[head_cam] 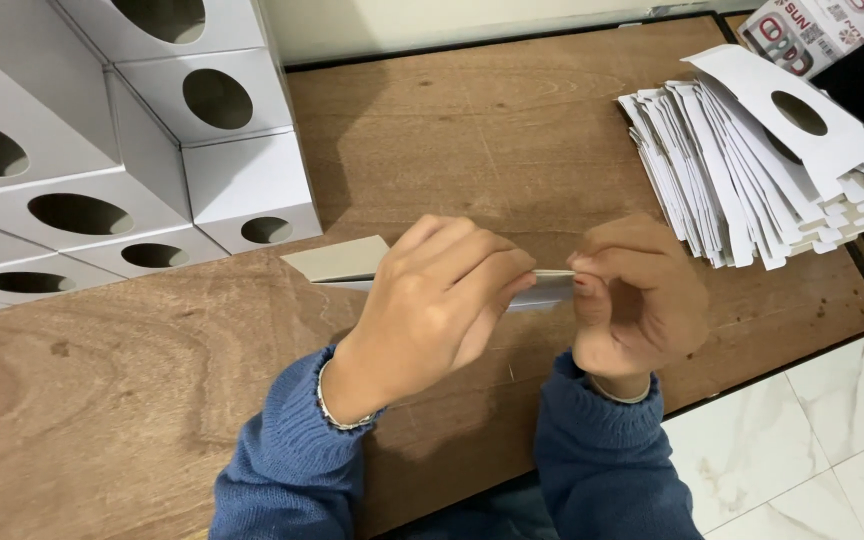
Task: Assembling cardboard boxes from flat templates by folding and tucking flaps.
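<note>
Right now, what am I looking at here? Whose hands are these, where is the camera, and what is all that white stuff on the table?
The one picture comes from a camera worn on a person's head, looking down at their own two bare hands; there is no machine. The left hand and right hand together pinch a flat white card piece over a wooden table. At the left stand folded white boxes, each with an oval hole. At the right lies a stack of flat white cutouts, not yet folded. The sleeves are blue.

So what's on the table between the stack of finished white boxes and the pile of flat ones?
In the head view, only bare wooden table lies between the assembled boxes and the flat pile; both hands work nearer the front edge.
</note>
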